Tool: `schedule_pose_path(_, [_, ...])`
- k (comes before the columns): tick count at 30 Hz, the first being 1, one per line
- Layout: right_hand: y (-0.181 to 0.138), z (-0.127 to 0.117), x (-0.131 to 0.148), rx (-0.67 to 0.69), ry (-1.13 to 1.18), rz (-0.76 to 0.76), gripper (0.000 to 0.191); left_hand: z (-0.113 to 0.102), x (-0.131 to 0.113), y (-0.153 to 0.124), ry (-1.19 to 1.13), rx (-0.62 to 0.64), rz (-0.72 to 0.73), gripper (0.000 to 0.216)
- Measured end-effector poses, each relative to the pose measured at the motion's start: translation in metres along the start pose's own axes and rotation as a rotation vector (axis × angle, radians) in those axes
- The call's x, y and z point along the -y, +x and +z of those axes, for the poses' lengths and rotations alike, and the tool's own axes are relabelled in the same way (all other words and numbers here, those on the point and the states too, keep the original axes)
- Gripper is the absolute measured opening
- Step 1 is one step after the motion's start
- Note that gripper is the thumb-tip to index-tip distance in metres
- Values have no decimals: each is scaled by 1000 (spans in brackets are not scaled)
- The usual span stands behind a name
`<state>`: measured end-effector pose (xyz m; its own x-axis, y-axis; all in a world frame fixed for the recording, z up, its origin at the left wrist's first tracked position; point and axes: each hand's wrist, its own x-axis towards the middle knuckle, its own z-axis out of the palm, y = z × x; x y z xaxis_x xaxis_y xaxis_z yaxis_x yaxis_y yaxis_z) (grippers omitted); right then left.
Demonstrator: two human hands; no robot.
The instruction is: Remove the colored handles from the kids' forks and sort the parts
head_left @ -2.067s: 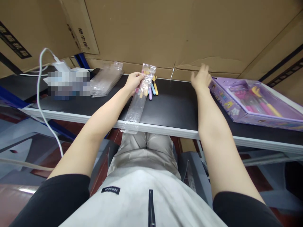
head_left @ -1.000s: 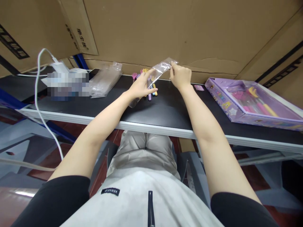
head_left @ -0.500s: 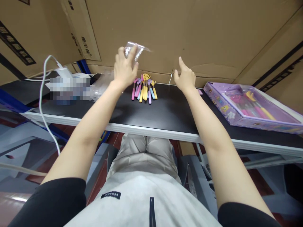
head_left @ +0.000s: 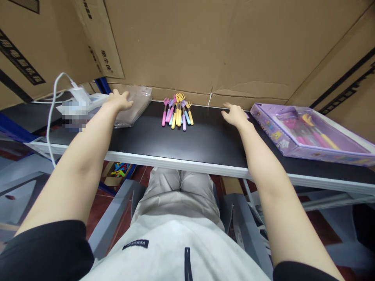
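Observation:
My left hand (head_left: 118,102) is at the left of the black tabletop, fingers spread, over or against the clear plastic bags (head_left: 137,106). Whether its palm presses on them I cannot tell. My right hand (head_left: 235,114) is held low near the back of the table, fingers stretched out, with nothing in it. Between the two hands lies a cluster of small forks (head_left: 178,116) with pink, purple, yellow and blue handles. Their tines point to the cardboard wall and some overlap.
To the right lies a purple open-fronted box (head_left: 281,136) with pink and yellow utensils inside. A white charger (head_left: 80,95) with its cable sits at the far left beside a blurred item. Cardboard (head_left: 187,47) walls the back. Below, a carton holds colourful pieces (head_left: 120,169).
My left hand has moved left and down with the clear bag, which now lies among the other bags, and its fingers have spread. My right hand has dropped slightly and its fingers have opened out.

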<state>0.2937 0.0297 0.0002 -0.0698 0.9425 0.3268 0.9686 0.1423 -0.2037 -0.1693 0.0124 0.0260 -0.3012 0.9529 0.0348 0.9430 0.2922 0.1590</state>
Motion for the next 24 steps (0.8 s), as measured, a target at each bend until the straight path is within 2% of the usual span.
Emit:
schedule_pose_path(5, [1, 1, -3, -1, -9, -1, 59, 6, -9, 1, 85, 24, 38, 77])
schedule_pose_path(11, [1, 4, -5, -12, 8, -1, 57, 12, -20, 4, 60, 64, 41, 91])
schedule_pose_path(19, [0, 2, -5, 3, 42, -11, 55, 24, -32, 11, 133, 73, 40, 82])
schedule_pose_path(22, [-1, 0, -3, 13, 34, -12, 55, 31, -30, 22, 123, 59, 42, 89])
schedule_pose_path(24, [-2, -2, -1, 28, 24, -8, 57, 35, -27, 29, 109, 46, 52, 102])
